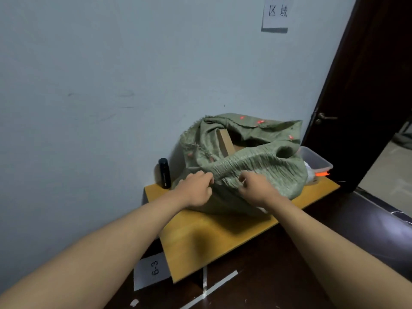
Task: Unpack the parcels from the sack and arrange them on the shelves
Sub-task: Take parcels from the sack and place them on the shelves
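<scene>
Two hands work the near rim of one green woven sack (243,166), which stands on a yellow wooden table (200,237) against the wall (111,85), beside a dark door (367,85). Sack mouth is open and slack; inside it shows a brown cardboard parcel (225,141), standing on edge, the only parcel visible. No shelves are in view.

Risks, judged from the present layout:

1. Sack sits toward the near right part of the table and bulges over its contents. A hard pull on the rim toward the person is likely to drag or tip the whole sack off the edge.
2. Clear plastic tub (316,161) stands just behind the sack on the right, touching or nearly so; I cannot tell which. Any shove rearward could push it off the table end.
3. Black cylindrical bottle (164,173) stands upright just beside the sack's left flank. Swinging fabric could knock it over.
4. Frayed rim threads may snag the parcel's corner on withdrawal.

Left hand (196,190): fingers curled tight, gripping bunched rim fabric. Right hand (256,188): fingers likewise clenched on the rim, close beside the left. Unpacking appears not yet begun
</scene>
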